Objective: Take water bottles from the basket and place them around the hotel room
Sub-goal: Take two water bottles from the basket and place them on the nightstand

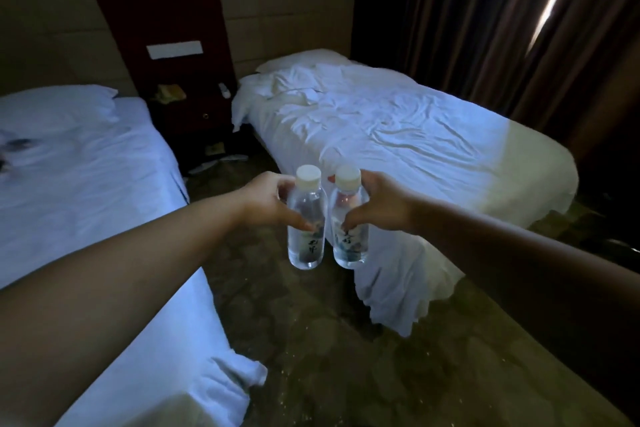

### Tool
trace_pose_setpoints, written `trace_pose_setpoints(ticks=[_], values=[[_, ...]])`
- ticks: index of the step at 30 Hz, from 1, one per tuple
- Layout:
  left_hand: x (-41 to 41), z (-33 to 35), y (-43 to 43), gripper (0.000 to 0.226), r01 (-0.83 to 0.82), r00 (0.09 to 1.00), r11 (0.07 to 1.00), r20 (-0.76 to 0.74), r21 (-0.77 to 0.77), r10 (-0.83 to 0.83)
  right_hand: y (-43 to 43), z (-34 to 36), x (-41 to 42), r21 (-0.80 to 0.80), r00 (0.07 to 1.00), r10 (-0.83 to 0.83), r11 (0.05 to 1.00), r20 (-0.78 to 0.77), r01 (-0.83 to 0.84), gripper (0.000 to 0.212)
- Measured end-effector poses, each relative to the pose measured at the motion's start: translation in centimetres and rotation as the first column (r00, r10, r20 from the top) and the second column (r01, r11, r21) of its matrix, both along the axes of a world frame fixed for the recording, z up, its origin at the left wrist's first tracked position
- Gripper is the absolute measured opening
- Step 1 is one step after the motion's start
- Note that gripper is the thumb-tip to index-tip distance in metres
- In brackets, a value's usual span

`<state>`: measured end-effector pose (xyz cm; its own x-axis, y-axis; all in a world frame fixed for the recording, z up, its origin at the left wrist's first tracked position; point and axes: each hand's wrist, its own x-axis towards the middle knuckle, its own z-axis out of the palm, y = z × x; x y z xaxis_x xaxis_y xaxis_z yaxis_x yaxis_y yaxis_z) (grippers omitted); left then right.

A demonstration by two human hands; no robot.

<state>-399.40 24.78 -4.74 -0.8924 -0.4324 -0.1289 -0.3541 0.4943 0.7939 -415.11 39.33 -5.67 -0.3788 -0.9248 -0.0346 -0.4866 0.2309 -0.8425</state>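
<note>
I hold two small clear water bottles with pale caps upright, side by side, out in front of me over the carpeted aisle between two beds. My left hand (266, 201) grips the left water bottle (306, 239) around its upper body. The right water bottle (349, 246) is gripped the same way by my right hand (379, 206). The two bottles nearly touch. No basket is in view.
A white bed (86, 184) lies on the left and a rumpled white bed (398, 135) on the right. Between their heads stands a dark nightstand (197, 107) with small items on top. Slippers and litter lie on the floor (311, 340) near it. Dark curtains (485, 28) hang at right.
</note>
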Motion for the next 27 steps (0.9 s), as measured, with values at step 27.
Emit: trace_pose_setpoints(ticks=[27], values=[[-10.8,-0.4,-7.9,0.048,-0.368,0.926,0.912,-0.012,0.183,0.376,-12.8,0.2,-14.7,-0.027,0.93,0.367,0.93,0.031,-0.367,0.043]])
